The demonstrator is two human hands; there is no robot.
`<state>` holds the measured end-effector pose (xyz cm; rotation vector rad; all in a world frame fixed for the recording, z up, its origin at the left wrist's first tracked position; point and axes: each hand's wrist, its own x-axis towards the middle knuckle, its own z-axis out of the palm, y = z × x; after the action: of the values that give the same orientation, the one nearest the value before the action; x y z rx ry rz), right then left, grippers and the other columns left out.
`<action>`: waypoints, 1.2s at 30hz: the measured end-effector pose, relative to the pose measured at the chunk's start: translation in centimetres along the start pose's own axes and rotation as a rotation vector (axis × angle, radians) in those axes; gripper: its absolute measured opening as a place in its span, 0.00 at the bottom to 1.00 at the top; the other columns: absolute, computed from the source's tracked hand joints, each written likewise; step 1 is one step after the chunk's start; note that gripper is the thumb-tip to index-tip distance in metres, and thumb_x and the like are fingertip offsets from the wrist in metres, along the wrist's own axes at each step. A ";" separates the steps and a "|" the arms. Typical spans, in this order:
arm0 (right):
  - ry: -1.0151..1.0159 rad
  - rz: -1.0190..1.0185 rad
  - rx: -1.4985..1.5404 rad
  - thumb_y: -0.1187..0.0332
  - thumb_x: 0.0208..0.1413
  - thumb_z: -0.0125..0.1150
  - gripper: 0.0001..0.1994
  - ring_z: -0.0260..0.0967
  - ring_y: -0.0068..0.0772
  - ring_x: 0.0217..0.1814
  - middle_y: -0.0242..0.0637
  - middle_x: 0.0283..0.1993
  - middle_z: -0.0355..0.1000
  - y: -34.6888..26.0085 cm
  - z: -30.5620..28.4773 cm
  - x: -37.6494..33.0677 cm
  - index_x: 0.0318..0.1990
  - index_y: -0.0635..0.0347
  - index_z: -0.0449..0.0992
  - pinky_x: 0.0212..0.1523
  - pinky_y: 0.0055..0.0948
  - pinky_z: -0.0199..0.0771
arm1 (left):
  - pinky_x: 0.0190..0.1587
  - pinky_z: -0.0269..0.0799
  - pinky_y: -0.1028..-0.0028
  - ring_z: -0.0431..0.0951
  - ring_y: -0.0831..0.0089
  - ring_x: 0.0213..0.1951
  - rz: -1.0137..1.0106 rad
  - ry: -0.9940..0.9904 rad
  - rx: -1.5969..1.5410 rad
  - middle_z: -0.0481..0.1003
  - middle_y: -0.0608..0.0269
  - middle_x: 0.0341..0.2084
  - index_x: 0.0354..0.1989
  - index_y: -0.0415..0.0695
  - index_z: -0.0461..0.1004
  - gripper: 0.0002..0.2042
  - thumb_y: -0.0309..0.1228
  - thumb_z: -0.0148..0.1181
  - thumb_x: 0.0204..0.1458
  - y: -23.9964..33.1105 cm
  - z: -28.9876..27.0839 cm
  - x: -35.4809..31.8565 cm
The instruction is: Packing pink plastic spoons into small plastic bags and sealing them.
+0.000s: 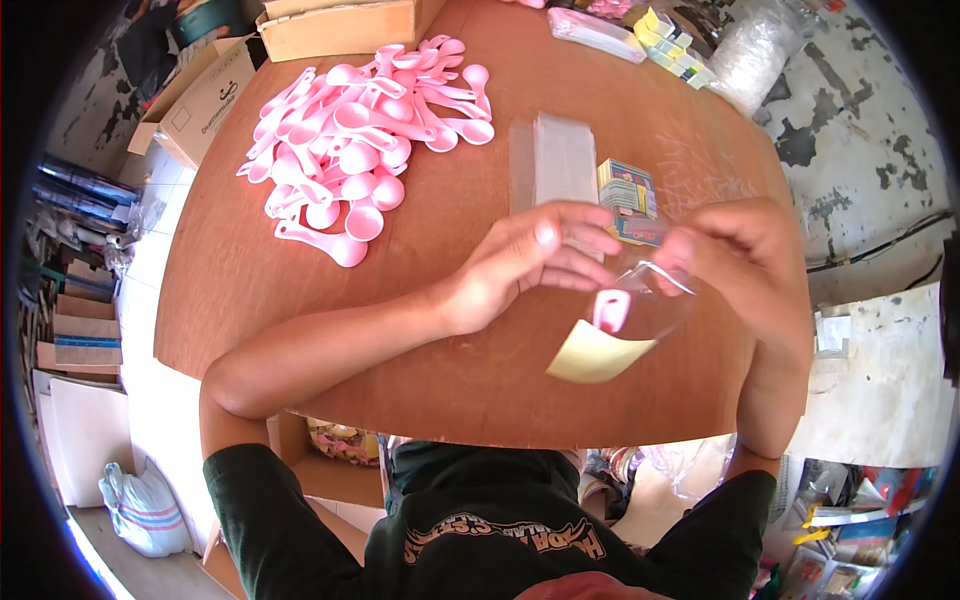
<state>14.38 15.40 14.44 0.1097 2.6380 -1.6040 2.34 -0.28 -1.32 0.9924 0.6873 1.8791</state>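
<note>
A clear plastic bag [672, 308] hangs tilted above the near right part of the table. My right hand [738, 255] is closed, pinching the bag by its upper edge. A pale yellow card [600, 353] and a pink scoop, its looped handle [610, 311] showing, are at the bag's lower part; the scoop's bowl is hidden. Left of the bag, my left hand [530, 258] has its fingers stretched and slightly apart, with nothing visible in them. Beyond the hands lie a stack of clear bags [565, 160] and a stack of small printed cards [627, 188].
Pink scoops [350, 125] lie heaped on the brown table [450, 385] at the far left. A cardboard box [340, 28] stands at the back edge. Packs of yellow cards [672, 45] and a clear plastic roll [752, 68] sit at the back right, near a wall.
</note>
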 end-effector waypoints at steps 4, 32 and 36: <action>0.049 0.119 0.079 0.70 0.56 0.58 0.10 0.68 0.16 0.26 0.35 0.27 0.73 3.8 0.8 1.0 0.32 0.72 0.76 0.29 0.19 0.68 | 0.49 0.71 0.70 0.73 0.71 0.48 -0.037 0.003 0.139 0.71 0.53 0.48 0.59 0.36 0.59 0.25 0.41 0.50 0.59 0.2 1.4 -0.1; 0.353 0.114 0.127 0.70 0.49 0.59 0.04 0.68 0.16 0.30 0.28 0.28 0.73 10.6 -0.1 1.3 0.28 0.59 0.77 0.28 0.22 0.68 | 0.36 0.73 0.80 0.76 0.82 0.33 -0.119 0.095 0.515 0.77 0.61 0.34 0.59 0.38 0.62 0.22 0.17 0.52 0.54 -1.8 1.2 -0.7; 0.731 0.017 0.214 0.65 0.53 0.57 0.09 0.69 0.18 0.32 0.31 0.30 0.74 16.0 -7.6 1.9 0.34 0.60 0.78 0.28 0.25 0.69 | 0.33 0.72 0.81 0.74 0.84 0.32 -0.161 0.197 0.325 0.76 0.62 0.30 0.59 0.38 0.60 0.21 0.19 0.52 0.56 -1.8 1.2 -0.1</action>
<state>13.81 29.54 3.66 0.8797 2.8867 -2.1549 4.14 0.51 -2.12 0.9257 1.1840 1.7708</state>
